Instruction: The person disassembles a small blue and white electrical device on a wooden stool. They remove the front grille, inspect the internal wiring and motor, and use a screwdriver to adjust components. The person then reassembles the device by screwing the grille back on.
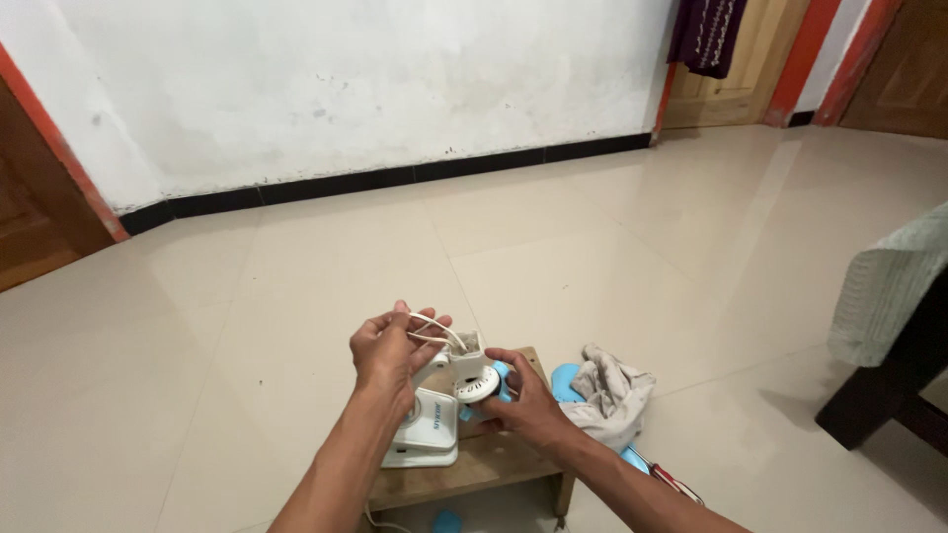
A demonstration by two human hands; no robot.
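Observation:
A white plastic appliance base (427, 434) stands on a small low wooden stool (484, 466). My left hand (387, 351) is raised over it and pinches thin white wires (434, 334) that run down into the appliance's white neck (464, 357). My right hand (521, 395) grips a round white dial part with a light blue piece (484, 385) at the front of that neck. Both forearms reach in from the bottom of the view.
A crumpled grey cloth (612, 393) lies on the tiled floor right of the stool, over a blue object (567, 379). A red-handled tool (670, 478) lies beside my right forearm. A dark chair with a pale cover (889, 326) stands at the right edge.

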